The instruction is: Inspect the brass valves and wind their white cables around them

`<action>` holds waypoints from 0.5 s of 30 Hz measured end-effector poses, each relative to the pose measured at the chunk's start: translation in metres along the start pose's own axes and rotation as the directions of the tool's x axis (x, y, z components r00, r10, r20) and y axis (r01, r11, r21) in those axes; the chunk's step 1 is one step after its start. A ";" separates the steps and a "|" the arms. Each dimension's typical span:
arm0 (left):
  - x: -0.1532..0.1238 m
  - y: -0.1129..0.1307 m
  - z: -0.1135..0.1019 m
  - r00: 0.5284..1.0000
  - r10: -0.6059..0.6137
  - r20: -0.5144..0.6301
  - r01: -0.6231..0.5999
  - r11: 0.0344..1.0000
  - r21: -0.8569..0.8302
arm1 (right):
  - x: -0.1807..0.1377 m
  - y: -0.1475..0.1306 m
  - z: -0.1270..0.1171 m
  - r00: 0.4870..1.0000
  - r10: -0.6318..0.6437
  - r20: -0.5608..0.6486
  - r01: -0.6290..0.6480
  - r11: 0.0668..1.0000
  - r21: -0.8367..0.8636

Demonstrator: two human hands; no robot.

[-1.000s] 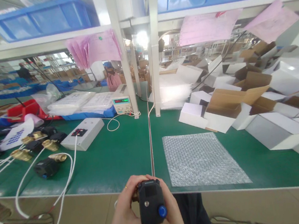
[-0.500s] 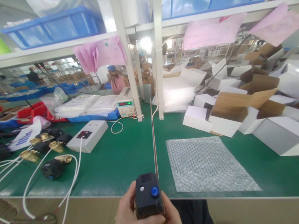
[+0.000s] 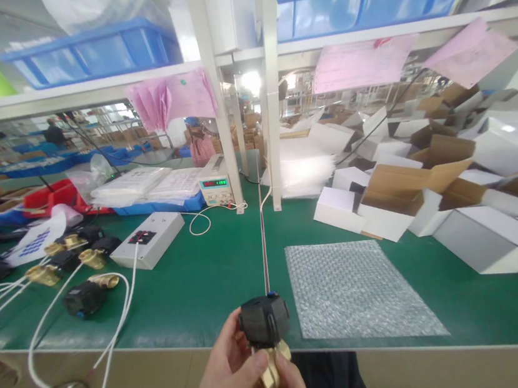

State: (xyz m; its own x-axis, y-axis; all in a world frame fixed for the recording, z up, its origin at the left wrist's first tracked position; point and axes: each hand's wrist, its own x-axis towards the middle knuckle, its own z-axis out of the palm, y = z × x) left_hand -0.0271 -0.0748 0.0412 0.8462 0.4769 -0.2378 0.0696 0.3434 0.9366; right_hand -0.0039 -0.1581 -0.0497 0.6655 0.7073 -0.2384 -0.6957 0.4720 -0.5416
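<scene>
Brass body of the motorized valve (image 3: 263, 338) sits pinched between the fingers (image 3: 254, 363) of the left hand (image 3: 225, 380) and right hand (image 3: 289, 385), its black actuator above them. Judging by this, a firm grip on the brass, just short of the green surface (image 3: 195, 290) edge, keeps it steady for turning.

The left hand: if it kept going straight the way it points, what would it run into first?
The left hand points up and forward, already gripping the valve. Beyond that lies bare green table, then probably the power supply near the post, though depth is hard to judge.
</scene>
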 end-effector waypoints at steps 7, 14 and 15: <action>0.002 0.000 0.001 0.999 0.024 0.028 -0.023 0.999 -0.029 | 0.019 -0.017 -0.003 0.776 0.016 0.631 -0.251 0.925 0.285; 0.005 -0.003 -0.003 0.998 0.035 0.052 -0.035 0.999 0.001 | 0.020 -0.012 -0.004 0.699 -0.083 0.711 -0.303 0.865 0.400; 0.005 -0.003 -0.004 0.998 0.031 0.056 -0.031 0.999 0.006 | 0.020 -0.014 -0.004 0.690 -0.060 0.721 -0.320 0.868 0.379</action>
State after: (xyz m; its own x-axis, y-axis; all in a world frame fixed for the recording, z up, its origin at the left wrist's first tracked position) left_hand -0.0253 -0.0708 0.0361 0.8764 0.4410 -0.1937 0.0463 0.3232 0.9452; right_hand 0.0200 -0.1529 -0.0496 0.3058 0.8394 0.4492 -0.9197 0.3825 -0.0887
